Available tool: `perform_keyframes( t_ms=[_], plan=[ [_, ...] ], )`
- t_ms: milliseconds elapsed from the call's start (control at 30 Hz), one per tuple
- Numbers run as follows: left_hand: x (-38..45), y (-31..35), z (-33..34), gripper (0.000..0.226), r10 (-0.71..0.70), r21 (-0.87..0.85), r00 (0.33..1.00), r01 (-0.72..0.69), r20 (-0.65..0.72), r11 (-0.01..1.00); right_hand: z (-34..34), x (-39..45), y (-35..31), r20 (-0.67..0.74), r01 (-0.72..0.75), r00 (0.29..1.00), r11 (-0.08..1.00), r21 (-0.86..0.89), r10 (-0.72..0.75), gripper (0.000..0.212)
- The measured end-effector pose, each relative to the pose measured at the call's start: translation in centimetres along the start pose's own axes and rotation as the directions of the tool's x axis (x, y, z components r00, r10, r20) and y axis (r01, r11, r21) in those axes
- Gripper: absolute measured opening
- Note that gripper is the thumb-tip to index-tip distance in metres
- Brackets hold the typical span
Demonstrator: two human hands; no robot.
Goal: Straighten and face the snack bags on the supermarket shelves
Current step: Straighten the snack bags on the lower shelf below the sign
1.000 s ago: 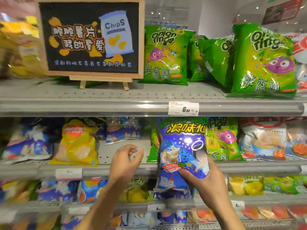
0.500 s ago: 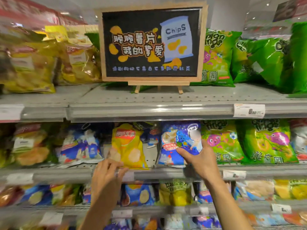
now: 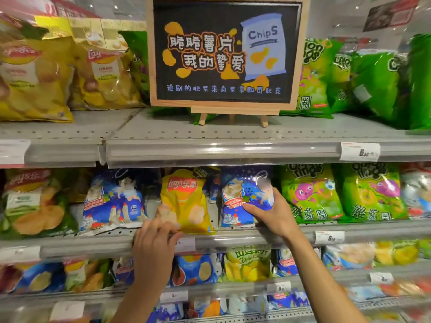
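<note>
Right hand [image 3: 272, 215] gripping blue-purple snack bag [image 3: 242, 197] upright on middle shelf [image 3: 233, 236], between yellow Lay's bag [image 3: 184, 201] and green onion-ring bag [image 3: 310, 194]. Left hand [image 3: 154, 243], fingers curled, touching the Lay's bag's lower left corner; grip unclear.

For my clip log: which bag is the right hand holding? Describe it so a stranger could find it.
Find the chalkboard chip sign on the top shelf. One shelf down, below its right half, the right hand grips a blue-purple bag. It stands between a yellow Lay's bag and green onion-ring bags.
</note>
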State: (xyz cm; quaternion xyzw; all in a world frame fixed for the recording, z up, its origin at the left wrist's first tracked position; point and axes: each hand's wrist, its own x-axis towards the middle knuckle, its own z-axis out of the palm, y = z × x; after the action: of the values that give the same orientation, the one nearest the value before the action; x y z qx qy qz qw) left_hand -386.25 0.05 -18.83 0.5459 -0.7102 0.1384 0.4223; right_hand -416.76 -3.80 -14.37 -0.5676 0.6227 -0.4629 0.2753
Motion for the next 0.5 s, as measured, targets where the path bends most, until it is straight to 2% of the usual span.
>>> perform_keyframes(
  t_ms=[167,267,400,500],
  plan=[
    [0.2,0.3,0.1,0.023,-0.07,-0.014,0.996,0.07,0.048,0.997,-0.3,-0.5,0.3,0.036,0.018,0.999,0.998,-0.068,-0.015,0.063],
    [0.0,0.7,0.1,0.025,-0.104,-0.04,0.994,0.105,0.022,0.994,-0.3,-0.7,0.4,0.028,0.012,1.0,0.994,-0.113,-0.009,0.063],
    [-0.3,1.2,-0.1,0.024,-0.128,-0.055,0.992,0.127,-0.013,0.99,0.1,-2.1,0.7,-0.069,0.038,0.996,0.99,-0.139,-0.048,0.069],
    [-0.3,1.7,-0.3,0.026,-0.151,-0.038,0.988,0.152,0.026,0.988,0.7,-4.0,0.2,-0.248,0.082,0.962,0.989,-0.127,-0.112,0.075]
  ],
)
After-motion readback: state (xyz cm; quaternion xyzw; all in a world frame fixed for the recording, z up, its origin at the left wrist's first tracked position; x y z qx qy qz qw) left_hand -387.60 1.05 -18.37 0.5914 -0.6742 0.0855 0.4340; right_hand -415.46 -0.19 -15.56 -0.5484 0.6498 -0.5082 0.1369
